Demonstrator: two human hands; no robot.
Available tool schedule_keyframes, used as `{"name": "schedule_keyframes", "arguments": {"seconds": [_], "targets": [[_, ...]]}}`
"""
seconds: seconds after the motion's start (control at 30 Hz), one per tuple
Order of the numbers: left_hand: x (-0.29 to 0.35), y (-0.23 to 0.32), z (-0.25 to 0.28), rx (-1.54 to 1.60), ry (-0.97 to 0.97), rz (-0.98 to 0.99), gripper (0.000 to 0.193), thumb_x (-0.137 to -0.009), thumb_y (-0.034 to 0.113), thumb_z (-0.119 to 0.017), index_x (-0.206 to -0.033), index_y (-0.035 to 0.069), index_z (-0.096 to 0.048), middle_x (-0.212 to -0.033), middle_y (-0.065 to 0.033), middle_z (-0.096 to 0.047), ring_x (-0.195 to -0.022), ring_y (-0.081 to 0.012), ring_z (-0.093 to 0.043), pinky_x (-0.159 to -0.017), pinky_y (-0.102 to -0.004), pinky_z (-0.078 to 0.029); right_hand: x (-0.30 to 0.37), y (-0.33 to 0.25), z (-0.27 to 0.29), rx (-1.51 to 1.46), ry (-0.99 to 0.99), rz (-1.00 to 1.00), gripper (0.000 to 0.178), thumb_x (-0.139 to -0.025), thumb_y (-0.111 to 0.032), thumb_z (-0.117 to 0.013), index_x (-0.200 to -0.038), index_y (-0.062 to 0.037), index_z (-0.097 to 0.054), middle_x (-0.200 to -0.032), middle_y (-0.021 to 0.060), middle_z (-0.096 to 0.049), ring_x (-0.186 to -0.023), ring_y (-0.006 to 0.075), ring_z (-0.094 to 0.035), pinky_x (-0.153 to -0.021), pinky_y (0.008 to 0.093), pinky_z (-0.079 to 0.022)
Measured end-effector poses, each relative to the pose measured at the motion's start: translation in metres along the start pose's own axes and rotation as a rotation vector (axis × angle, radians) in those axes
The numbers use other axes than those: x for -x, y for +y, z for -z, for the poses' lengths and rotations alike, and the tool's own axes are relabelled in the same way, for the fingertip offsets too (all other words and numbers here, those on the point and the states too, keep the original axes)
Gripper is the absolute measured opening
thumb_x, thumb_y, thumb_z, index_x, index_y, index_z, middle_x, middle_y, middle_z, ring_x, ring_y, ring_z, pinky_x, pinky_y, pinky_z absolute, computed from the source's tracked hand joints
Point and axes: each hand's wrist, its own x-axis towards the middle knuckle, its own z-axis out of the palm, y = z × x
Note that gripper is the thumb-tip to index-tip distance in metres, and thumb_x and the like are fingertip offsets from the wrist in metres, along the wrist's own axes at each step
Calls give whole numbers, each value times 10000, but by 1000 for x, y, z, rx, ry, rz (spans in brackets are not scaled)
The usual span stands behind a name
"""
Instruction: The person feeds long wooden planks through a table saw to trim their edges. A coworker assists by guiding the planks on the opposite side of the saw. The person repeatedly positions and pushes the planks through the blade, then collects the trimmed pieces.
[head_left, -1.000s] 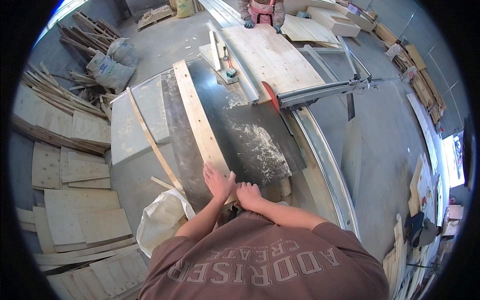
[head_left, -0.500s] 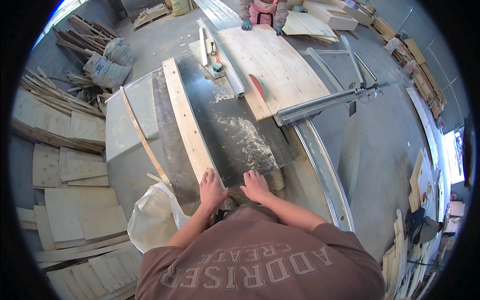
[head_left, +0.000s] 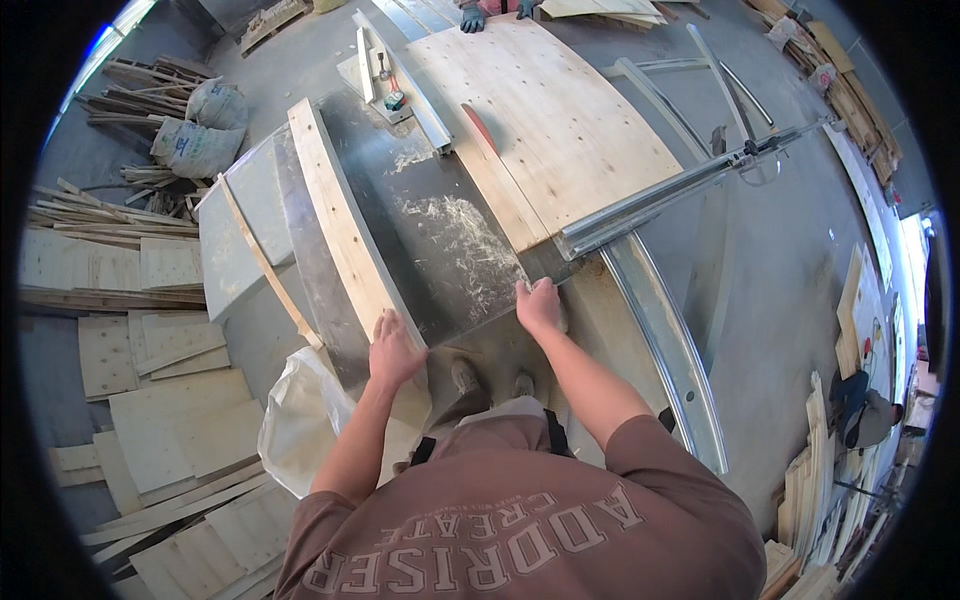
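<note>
the person stands at the lower middle of the frame before a dark saw desk point(head_left: 420, 250) dusted with sawdust. the left hand point(head_left: 393, 352), just left of centre, lies flat with fingers spread on the near end of a long narrow plank point(head_left: 340, 220); it presses down on the wood more than it grips it, likely to keep the strip flat and steady against the desk's surface. that plank runs away from the hand toward the upper left of the frame, along the left edge of the dark top.

the right hand point(head_left: 540, 305), at centre right, is curled around the near corner of a wide plywood sheet point(head_left: 550, 130), fingers closed on its edge where a metal fence rail point(head_left: 690, 185) crosses. the sheet stretches from that hand up to the top of the frame, where a co-worker's gloved hands point(head_left: 495, 12) rest at its far end, presumably sharing its weight. a red saw blade point(head_left: 482, 128) stands up beside the sheet's left edge.
</note>
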Motion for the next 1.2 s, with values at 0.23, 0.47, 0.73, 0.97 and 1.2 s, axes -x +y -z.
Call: {"name": "schedule_keyframes", "arguments": {"seconds": [0.23, 0.47, 0.73, 0.97, 1.2], "targets": [[-3, 7, -1, -24, -59, 44, 981, -776, 379, -794, -1553, -14, -342, -1645, -246, -267, -1521, -386, -278, -1211, -429, -344, -54, 44, -1, -426, -73, -618, 912, -891, -640, -664, -1336, 147, -546, -1381, 301, -584, -1275, 409, -586, -1039, 463, -499], [1, 16, 2, -47, 19, 17, 880, -750, 312, -782, -1464, -55, -423, -1604, -230, -322, -1494, -386, -316, -1159, -470, -414, -61, 114, -15, -687, -61, -626, 882, -885, -565, -715, -1376, 139, -511, -1424, 250, -576, -1325, 351, -560, -1079, 432, -471], [0, 51, -23, -197, 258, 49, 735, -804, 318, -758, -1417, 4, -500, -1430, -210, -511, -1369, -361, -462, -1139, -492, -384, 12, 182, 30, -734, -63, -447, 575, -957, -305, -737, -1332, 99, -575, -1308, 160, -649, -1119, 226, -647, -923, 354, -521], [-13, 163, -46, 123, -214, -38, 572, -854, 347, -696, -1293, -7, -601, -1269, -237, -640, -1237, -383, -597, -1054, -478, -472, 69, 232, 59, -805, 12, -327, 440, -984, -298, -707, -1188, 91, -676, -1171, 117, -703, -1027, 181, -647, -877, 347, -514], [-42, 193, -149, 536, -472, 83, 724, -779, 390, -769, -1303, -70, -574, -1289, -267, -640, -1197, -397, -632, -1011, -446, -519, 123, 283, 92, -714, -35, -375, 361, -985, -306, -709, -1076, 44, -705, -876, 22, -698, -770, 130, -600, -674, 312, -465]]}}
